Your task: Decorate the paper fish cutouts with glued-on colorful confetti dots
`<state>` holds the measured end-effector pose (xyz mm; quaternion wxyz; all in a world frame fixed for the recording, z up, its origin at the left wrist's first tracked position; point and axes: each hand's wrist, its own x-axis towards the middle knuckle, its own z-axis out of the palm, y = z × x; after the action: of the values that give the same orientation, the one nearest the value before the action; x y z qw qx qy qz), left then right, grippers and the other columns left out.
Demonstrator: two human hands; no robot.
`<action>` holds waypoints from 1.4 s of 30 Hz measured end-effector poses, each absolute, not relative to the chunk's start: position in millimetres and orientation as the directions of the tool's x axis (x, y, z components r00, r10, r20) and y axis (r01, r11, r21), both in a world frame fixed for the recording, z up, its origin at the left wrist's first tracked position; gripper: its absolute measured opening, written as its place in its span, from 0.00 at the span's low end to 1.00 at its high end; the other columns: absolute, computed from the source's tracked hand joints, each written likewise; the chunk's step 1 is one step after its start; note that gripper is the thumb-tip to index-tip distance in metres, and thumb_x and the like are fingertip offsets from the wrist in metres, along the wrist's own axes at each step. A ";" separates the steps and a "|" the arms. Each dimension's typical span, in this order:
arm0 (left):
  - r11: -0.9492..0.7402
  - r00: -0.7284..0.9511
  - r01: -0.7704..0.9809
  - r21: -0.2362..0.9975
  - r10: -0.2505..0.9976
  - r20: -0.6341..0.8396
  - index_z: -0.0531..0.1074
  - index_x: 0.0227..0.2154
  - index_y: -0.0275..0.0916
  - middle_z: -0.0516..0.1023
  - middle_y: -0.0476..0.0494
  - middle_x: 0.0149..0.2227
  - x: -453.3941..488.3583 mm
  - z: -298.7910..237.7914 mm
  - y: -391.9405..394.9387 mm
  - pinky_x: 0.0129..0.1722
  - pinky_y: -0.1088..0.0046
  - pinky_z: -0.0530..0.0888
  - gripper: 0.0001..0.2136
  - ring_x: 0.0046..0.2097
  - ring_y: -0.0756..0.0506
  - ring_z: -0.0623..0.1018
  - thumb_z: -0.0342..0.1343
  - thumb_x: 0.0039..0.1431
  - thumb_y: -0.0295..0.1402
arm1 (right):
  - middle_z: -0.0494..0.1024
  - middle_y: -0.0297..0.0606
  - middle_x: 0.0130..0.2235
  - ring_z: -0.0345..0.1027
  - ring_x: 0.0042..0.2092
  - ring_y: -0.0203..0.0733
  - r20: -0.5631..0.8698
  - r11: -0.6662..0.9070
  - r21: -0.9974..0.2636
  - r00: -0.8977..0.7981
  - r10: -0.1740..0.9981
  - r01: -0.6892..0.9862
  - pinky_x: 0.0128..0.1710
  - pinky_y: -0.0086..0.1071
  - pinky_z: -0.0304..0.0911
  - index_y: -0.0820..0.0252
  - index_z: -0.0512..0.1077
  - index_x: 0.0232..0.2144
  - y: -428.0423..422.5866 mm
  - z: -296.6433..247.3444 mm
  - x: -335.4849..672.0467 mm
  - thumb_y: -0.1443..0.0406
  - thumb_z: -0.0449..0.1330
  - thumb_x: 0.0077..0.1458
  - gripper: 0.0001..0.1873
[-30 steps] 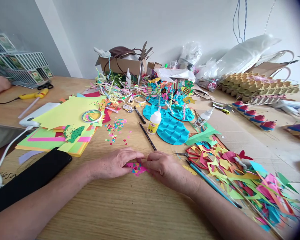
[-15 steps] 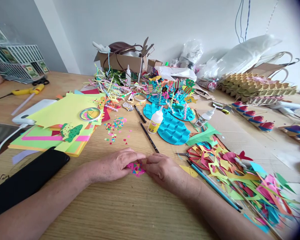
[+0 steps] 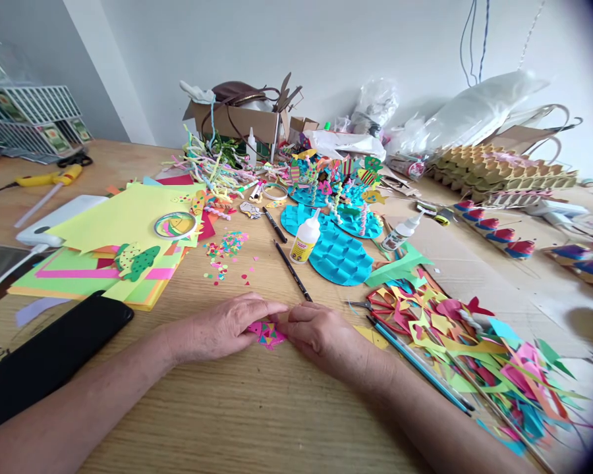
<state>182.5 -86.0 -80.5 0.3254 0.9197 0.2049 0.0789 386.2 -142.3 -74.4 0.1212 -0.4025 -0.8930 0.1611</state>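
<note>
Both hands are down on the wooden table [image 3: 257,421], right in front of the person, and they meet over a small pink paper piece [image 3: 267,334] covered in little coloured triangles. It lies flat on the wood, between the two sets of fingertips.

The left hand [image 3: 225,326] comes in from the piece's nine o'clock. It's palm down, fingers laid close together, with the tips resting on the upper left edge. The right hand [image 3: 321,332] comes in from three o'clock, curled with knuckles up, its fingertips tucked against the right edge. Thumb and finger may be pinching something tiny there, but I can't tell because the knuckles hide it.

Neither hand is nearer, as both touch the piece. What shows of it runs roughly nine to three, along the line between the two hands.

At one o'clock, just beyond the right knuckles, a black pencil [image 3: 292,270] points away up the table. Farther at twelve sit a scatter of confetti [image 3: 227,247] and a white glue bottle [image 3: 304,238]. A tangled heap of paper scraps [image 3: 474,349] sits out at three o'clock, with a blue pencil [image 3: 420,365] along its near side. A stack of coloured paper sheets [image 3: 113,227] lies at ten o'clock, and a black phone [image 3: 49,355] at nine.
</note>
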 end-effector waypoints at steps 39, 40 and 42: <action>-0.763 0.914 0.335 0.553 0.407 0.008 0.56 0.54 0.42 0.67 0.44 0.48 184.7 -74.8 -88.5 0.50 0.72 0.63 0.22 0.49 0.48 0.66 0.47 0.56 0.23 | 0.74 0.38 0.34 0.66 0.36 0.35 0.064 0.654 -0.346 -0.678 0.732 0.673 0.36 0.26 0.57 0.61 0.72 0.36 -142.9 -66.5 387.5 0.71 0.49 0.57 0.12; -0.765 0.914 0.333 0.552 0.405 0.010 0.56 0.54 0.42 0.67 0.44 0.47 184.6 -75.1 -88.5 0.50 0.72 0.63 0.22 0.49 0.48 0.67 0.47 0.56 0.23 | 0.74 0.38 0.35 0.66 0.37 0.35 0.065 0.653 -0.354 -0.679 0.732 0.670 0.36 0.26 0.57 0.61 0.72 0.36 -142.7 -67.3 387.2 0.71 0.49 0.57 0.12; -0.768 0.916 0.330 0.549 0.402 0.013 0.56 0.53 0.42 0.67 0.44 0.47 184.4 -75.6 -88.7 0.50 0.72 0.64 0.22 0.49 0.48 0.67 0.47 0.56 0.23 | 0.74 0.38 0.35 0.65 0.37 0.35 0.073 0.653 -0.361 -0.678 0.732 0.666 0.37 0.26 0.58 0.61 0.72 0.35 -142.6 -67.7 387.3 0.70 0.48 0.58 0.12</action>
<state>184.4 -88.7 -75.6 0.2789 0.9381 0.1950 0.0648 387.3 -142.6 -67.7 0.1068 -0.3871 -0.9027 0.1544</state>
